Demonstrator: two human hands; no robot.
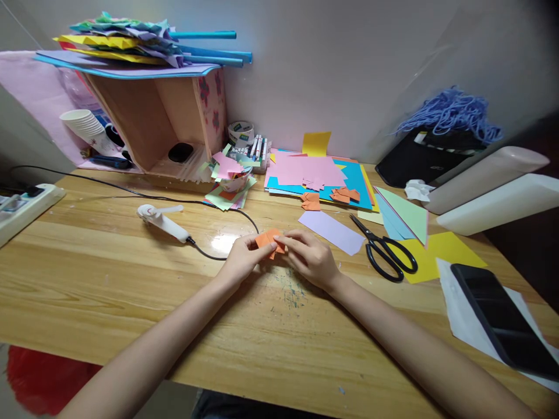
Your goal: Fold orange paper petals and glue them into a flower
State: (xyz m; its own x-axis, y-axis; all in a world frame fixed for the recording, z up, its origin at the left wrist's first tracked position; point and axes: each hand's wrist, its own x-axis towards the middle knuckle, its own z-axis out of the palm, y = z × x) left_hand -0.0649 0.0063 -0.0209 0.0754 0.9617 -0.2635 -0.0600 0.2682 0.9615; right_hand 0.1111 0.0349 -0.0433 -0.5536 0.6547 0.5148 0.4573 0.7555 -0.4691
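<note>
Between my two hands, just above the wooden table, is a small folded piece of orange paper. My left hand pinches its left side with thumb and fingers. At its right side, the fingers of my right hand are closed on the paper's edge. Part of the paper is hidden by my fingertips. Beyond my hands lie similar folded orange paper pieces, some resting on a stack of coloured sheets. A lilac paper strip lies close to my right hand.
Black-handled scissors lie right of my hands, by yellow paper and a phone. A white glue gun with a black cord lies to the left. Behind stand an open box and a cup of paper scraps.
</note>
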